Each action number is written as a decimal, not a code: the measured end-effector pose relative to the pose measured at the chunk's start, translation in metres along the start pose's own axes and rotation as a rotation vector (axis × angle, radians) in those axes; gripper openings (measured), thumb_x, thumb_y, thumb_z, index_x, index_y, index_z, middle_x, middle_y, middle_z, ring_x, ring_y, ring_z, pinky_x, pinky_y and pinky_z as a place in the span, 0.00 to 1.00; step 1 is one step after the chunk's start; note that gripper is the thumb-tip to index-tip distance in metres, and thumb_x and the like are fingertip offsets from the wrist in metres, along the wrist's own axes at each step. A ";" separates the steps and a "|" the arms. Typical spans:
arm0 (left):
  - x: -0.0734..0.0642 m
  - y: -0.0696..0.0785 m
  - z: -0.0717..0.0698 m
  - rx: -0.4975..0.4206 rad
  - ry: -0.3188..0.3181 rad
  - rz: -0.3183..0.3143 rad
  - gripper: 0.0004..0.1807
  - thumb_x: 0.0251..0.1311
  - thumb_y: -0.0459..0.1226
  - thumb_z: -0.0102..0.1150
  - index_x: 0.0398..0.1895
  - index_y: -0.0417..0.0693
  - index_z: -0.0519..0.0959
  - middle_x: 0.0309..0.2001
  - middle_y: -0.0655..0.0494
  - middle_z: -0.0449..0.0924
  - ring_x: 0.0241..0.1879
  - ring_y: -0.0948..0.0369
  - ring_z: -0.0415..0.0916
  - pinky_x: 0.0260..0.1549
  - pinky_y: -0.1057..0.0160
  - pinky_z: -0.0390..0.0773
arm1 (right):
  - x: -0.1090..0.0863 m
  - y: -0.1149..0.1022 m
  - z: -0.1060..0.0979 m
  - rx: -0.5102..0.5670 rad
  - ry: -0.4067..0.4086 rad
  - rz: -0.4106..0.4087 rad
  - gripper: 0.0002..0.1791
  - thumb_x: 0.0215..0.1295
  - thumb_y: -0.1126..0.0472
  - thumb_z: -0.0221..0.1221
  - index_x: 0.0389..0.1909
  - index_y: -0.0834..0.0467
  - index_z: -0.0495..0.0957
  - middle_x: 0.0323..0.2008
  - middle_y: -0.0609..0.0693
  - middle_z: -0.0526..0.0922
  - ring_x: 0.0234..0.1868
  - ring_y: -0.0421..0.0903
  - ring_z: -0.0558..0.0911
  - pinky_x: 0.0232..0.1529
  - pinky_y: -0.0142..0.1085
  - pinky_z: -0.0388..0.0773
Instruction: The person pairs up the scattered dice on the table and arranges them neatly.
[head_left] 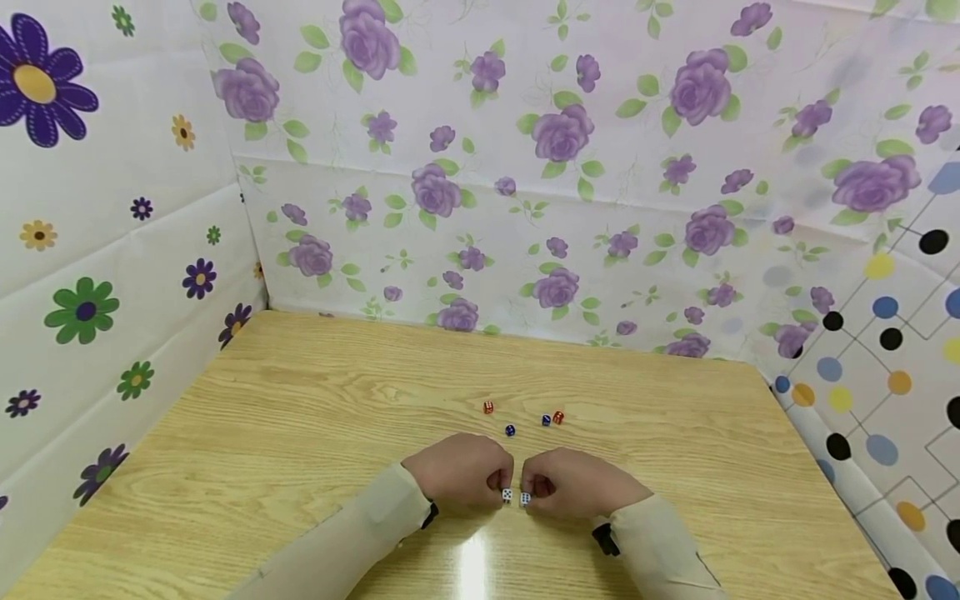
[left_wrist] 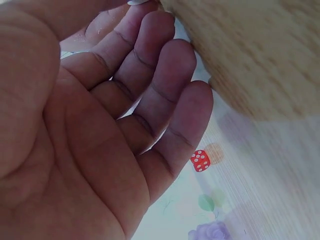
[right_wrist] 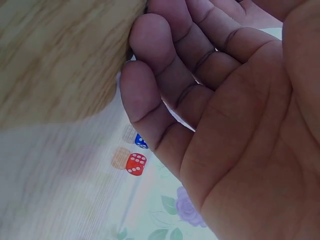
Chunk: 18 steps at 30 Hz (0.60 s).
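Observation:
Near the front middle of the table, in the head view, my left hand [head_left: 467, 471] pinches a white die [head_left: 507, 495] between thumb and index finger. Just to its right, my right hand [head_left: 581, 483] pinches a second white die [head_left: 525, 498] the same way. A narrow gap separates the two dice, and both show dark pips on top. The wrist views look into each palm, with the other fingers [left_wrist: 172, 75] curled in and their tips near the wood. In those views the thumbs' grip is mostly hidden.
Beyond the hands lie a red die [head_left: 488, 407] and a blue die [head_left: 510, 430]. Further right, another blue die [head_left: 546, 421] sits beside a second red die [head_left: 558, 417]. Flowered cloth [head_left: 555, 208] walls rise behind the wooden table [head_left: 315, 400] and at its sides.

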<state>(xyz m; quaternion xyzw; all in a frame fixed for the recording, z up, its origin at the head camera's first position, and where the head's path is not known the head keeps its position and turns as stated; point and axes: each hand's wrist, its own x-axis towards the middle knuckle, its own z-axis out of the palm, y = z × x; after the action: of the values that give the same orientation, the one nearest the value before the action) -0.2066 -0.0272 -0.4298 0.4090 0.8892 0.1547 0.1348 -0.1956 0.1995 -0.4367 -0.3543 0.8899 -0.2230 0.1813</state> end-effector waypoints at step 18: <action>0.001 -0.003 0.001 -0.022 -0.005 -0.004 0.10 0.57 0.39 0.73 0.27 0.61 0.79 0.25 0.72 0.75 0.25 0.71 0.71 0.30 0.70 0.74 | -0.001 -0.002 0.000 -0.020 0.007 0.003 0.07 0.67 0.61 0.68 0.34 0.46 0.81 0.27 0.34 0.76 0.28 0.31 0.73 0.34 0.30 0.75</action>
<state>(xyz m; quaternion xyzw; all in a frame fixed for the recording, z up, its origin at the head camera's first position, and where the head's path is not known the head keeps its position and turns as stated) -0.2090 -0.0279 -0.4317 0.4063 0.8878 0.1632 0.1420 -0.1939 0.1988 -0.4352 -0.3540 0.8932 -0.2153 0.1750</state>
